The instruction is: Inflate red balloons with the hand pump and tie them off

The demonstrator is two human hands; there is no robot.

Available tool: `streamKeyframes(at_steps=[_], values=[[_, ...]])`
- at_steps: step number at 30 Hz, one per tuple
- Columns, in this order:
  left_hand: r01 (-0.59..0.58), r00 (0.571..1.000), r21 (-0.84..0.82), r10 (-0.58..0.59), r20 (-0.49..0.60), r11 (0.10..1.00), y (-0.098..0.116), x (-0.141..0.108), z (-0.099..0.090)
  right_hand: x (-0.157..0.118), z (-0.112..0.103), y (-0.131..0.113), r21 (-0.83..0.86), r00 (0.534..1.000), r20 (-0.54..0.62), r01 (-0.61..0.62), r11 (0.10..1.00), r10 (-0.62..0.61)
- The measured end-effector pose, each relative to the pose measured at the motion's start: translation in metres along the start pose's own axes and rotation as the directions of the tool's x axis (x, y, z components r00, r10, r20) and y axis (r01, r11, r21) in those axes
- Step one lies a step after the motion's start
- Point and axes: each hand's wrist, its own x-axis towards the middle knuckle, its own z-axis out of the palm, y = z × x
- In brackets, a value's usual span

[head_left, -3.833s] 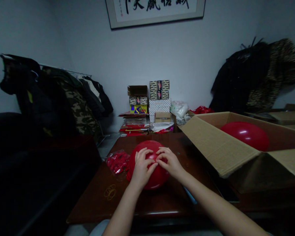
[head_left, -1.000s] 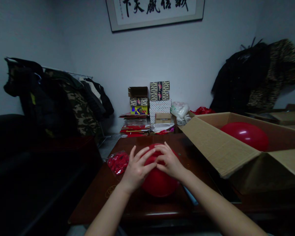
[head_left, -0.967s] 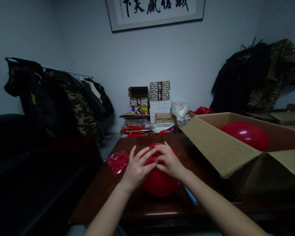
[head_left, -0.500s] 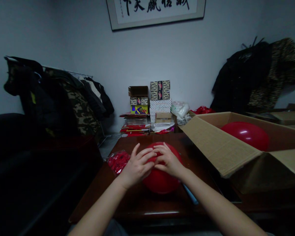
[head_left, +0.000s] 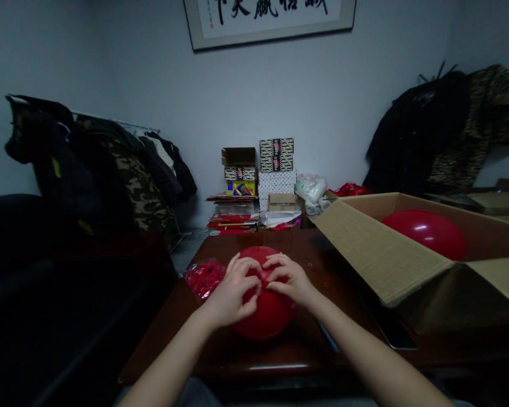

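Note:
A blown-up red balloon [head_left: 263,321] rests on the dark wooden table in front of me, its knotted or gathered neck facing up toward my fingers. My left hand [head_left: 236,291] comes in from the left with bent fingers and thumb closed at the neck. From the right, my right hand [head_left: 292,281] pinches the same neck between thumb and forefinger. The fingertips of both hands nearly meet there, and whether the neck is tied cannot be made out. Just left of my left hand lies a clear plastic bag of small red pieces [head_left: 204,277].
On the right stands an open cardboard box [head_left: 377,249] holding another red balloon [head_left: 424,232]. A thin blue object [head_left: 328,337] and a dark flat device [head_left: 390,328] lie on the table [head_left: 169,345]. Stacked boxes [head_left: 277,189] stand beyond it. Coats hang at both sides.
The balloon has shifted a little left and turned, so its neck now shows between my hands. My fingers have curled in and closed on the neck.

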Motion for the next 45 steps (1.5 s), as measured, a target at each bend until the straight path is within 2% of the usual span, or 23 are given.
streamKeyframes(at_steps=[3, 7, 10, 13, 16, 19, 25, 29, 32, 35, 38, 40, 42, 45], values=[[0.066, 0.998, -0.033, -0.067, -0.012, 0.997, 0.003, 0.001, 0.004, -0.001, 0.007, -0.004, 0.065, 0.997, -0.067, -0.033, 0.997, 0.037], [0.166, 0.973, -0.058, -0.173, -0.153, 0.984, 0.001, 0.001, 0.014, -0.004, 0.017, -0.005, 0.112, 0.992, -0.110, -0.057, 0.992, 0.070], [0.204, 0.937, -0.162, -0.241, -0.255, 0.965, 0.000, 0.003, 0.022, -0.007, 0.023, -0.003, 0.106, 0.988, -0.139, -0.055, 0.993, 0.069], [0.202, 0.916, -0.298, -0.288, -0.280, 0.933, 0.001, 0.005, 0.028, -0.010, 0.026, -0.001, 0.076, 0.986, -0.160, -0.039, 0.996, 0.050], [0.191, 0.921, -0.344, -0.288, -0.260, 0.920, 0.004, 0.007, 0.031, -0.013, 0.027, 0.001, 0.033, 0.985, -0.173, -0.022, 0.999, 0.027], [0.188, 0.944, -0.282, -0.252, -0.212, 0.941, 0.008, 0.007, 0.032, -0.017, 0.027, 0.004, -0.014, 0.984, -0.176, -0.004, 1.000, 0.002], [0.167, 0.976, 0.109, -0.149, -0.159, 0.980, 0.014, -0.001, 0.022, -0.021, 0.024, 0.009, -0.130, 0.983, -0.181, 0.002, 0.991, -0.026], [0.156, 0.982, 0.185, -0.133, -0.130, 0.970, 0.011, -0.006, 0.016, -0.023, 0.023, 0.011, -0.176, 0.989, -0.141, 0.021, 0.984, -0.047], [0.196, 0.975, 0.107, -0.182, -0.125, 0.975, 0.006, -0.009, 0.017, -0.025, 0.024, 0.013, -0.171, 0.989, -0.138, 0.023, 0.985, -0.047], [0.268, 0.950, -0.092, -0.279, -0.139, 0.959, -0.001, -0.009, 0.023, -0.026, 0.025, 0.013, -0.165, 0.988, -0.147, 0.014, 0.986, -0.039], [0.317, 0.904, -0.349, -0.392, -0.171, 0.882, -0.008, -0.007, 0.034, -0.026, 0.027, 0.011, -0.171, 0.990, -0.136, 0.020, 0.985, -0.044], [0.333, 0.874, -0.452, -0.450, -0.181, 0.828, -0.010, -0.005, 0.041, -0.026, 0.029, 0.008, -0.194, 0.993, -0.106, 0.038, 0.980, -0.059], [0.343, 0.861, -0.468, -0.472, -0.191, 0.814, -0.007, -0.002, 0.044, -0.026, 0.030, 0.006, -0.228, 0.995, -0.077, 0.050, 0.972, -0.070], [0.353, 0.876, -0.326, -0.433, -0.215, 0.877, 0.005, -0.001, 0.042, -0.026, 0.030, 0.005, -0.278, 0.995, -0.067, 0.051, 0.959, -0.073]])
